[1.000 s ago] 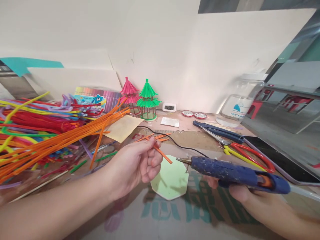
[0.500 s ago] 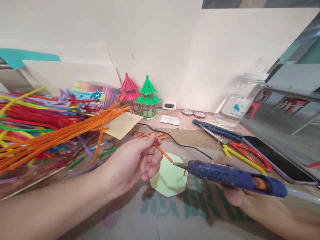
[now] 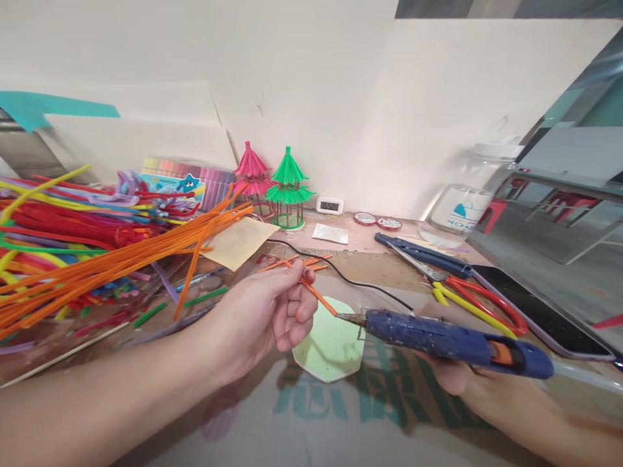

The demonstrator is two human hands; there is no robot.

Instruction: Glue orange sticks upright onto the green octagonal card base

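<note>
My left hand pinches a short orange pipe-cleaner piece that points down to the right. My right hand grips a blue hot glue gun lying level, its metal nozzle touching the lower tip of the orange piece. Under both lies a pale green octagonal card on the table. Several more short orange pieces lie just beyond my left hand.
A big heap of coloured pipe cleaners fills the left. Pink and green model pavilions stand by the wall near a small clock. Blue pliers, red and yellow scissors, a phone and a jar lie right.
The glue gun has slid left until its nozzle met the tip of the orange piece. My left hand has stayed nearly still.
</note>
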